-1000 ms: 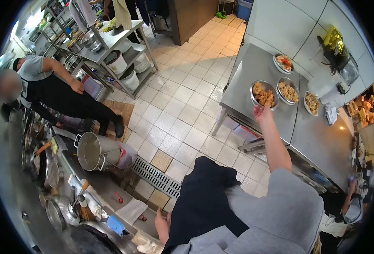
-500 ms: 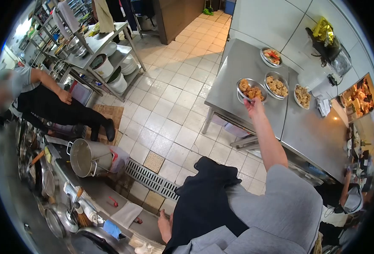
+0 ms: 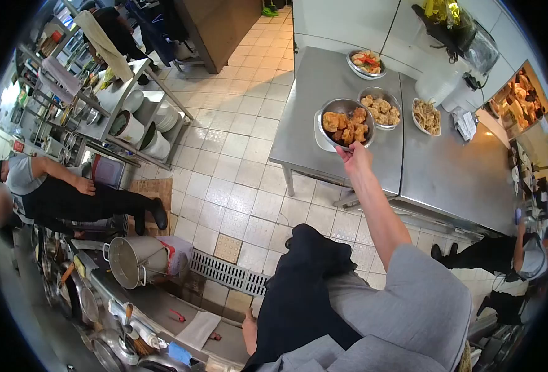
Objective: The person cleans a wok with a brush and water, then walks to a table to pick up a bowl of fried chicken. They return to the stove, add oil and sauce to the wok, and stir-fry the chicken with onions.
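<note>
My right hand (image 3: pixel 355 159) grips the near rim of a metal bowl (image 3: pixel 328 137) that holds fried pieces (image 3: pixel 346 124). The bowl is tilted toward me, over a white dish (image 3: pixel 321 142) on the steel table (image 3: pixel 379 162). Close behind it stand a bowl of pale fried pieces (image 3: pixel 380 110) and a bowl topped with red strips (image 3: pixel 367 62). To the right is a dish of shredded food (image 3: pixel 427 116). My left hand (image 3: pixel 249 327) is low beside the dark apron, near the counter edge; its fingers are mostly hidden.
A person in a dark apron (image 3: pixel 69 197) stands at the left by a large pot (image 3: pixel 125 263). Another person (image 3: pixel 521 255) is at the far right. A steel shelf (image 3: pixel 109 111) holds containers and plates. A floor drain (image 3: pixel 224 271) lies ahead of the counter.
The bowl in my right hand has come up off the table and tilted, showing more of the white dish under it. The whole view has shifted, and the person at left appears lower.
</note>
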Tool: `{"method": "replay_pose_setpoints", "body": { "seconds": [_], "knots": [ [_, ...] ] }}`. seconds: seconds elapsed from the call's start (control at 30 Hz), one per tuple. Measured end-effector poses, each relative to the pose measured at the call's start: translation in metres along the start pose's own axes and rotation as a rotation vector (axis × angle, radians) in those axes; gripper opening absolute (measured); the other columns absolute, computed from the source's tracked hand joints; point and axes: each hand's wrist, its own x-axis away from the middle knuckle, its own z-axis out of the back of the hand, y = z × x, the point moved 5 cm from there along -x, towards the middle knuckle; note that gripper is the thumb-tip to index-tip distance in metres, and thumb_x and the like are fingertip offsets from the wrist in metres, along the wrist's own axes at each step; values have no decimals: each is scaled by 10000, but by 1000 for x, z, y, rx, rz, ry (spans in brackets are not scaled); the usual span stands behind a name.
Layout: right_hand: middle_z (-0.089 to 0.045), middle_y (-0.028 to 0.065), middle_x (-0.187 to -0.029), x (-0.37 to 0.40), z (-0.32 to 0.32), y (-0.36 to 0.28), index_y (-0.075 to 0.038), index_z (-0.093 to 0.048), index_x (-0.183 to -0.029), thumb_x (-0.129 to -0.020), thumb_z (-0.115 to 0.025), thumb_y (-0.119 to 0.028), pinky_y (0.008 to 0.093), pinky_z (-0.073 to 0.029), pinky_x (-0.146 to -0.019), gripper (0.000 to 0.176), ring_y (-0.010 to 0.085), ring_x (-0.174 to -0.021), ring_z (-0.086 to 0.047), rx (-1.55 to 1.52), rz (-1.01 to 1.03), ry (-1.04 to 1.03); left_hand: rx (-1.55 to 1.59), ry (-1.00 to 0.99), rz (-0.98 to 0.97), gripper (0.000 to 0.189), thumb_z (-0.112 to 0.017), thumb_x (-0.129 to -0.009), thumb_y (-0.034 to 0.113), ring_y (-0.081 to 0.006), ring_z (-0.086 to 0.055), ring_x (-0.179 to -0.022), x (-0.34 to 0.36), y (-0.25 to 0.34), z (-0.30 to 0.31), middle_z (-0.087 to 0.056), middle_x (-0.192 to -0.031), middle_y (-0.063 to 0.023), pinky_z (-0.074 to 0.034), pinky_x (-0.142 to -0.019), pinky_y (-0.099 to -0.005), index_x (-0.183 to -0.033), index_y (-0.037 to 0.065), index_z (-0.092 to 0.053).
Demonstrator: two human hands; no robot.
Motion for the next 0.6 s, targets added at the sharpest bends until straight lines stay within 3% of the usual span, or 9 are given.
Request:
{"method": "replay_pose_setpoints", "body": {
  "seconds": [0.1, 0.3, 0.4, 0.6],
  "knots": [
    [-561, 223, -995, 3, 1, -5, 81, -412, -1047, -807, -452, 45, 367, -632, -563, 247, 310, -727, -656, 0, 2, -42, -32, 18, -39, 609, -594, -841, 331, -428, -597, -1016, -5, -6, -6, -627, -1015, -303, -469, -838, -456, -1336, 5, -454],
    [-569, 215, -975, 16, -10, -9, 62, -422, -1041, -818, -450, 35, 362, -622, -548, 226, 299, -721, -656, 101, 278, -121, 68, 96, -59, 546, -600, -841, 259, -417, -600, -1033, -2, 0, -5, -627, -1053, -293, -472, -845, -444, -1314, 11, -483],
    [-581, 208, -960, 14, -8, 1, 63, -419, -1043, -831, -454, 23, 364, -623, -551, 218, 295, -703, -656, 91, 82, -55, 82, 104, -66, 536, -599, -842, 249, -415, -602, -1028, -4, -5, -2, -628, -1052, -290, -472, -844, -444, -1310, 12, -487],
    [-595, 200, -945, 33, -18, 13, 58, -417, -1048, -849, -457, 9, 362, -624, -550, 209, 286, -671, -654, 66, 40, -89, 85, 78, -67, 518, -597, -843, 229, -412, -606, -1018, -5, -17, 8, -630, -1050, -284, -474, -842, -442, -1303, 14, -494]
  ]
}}
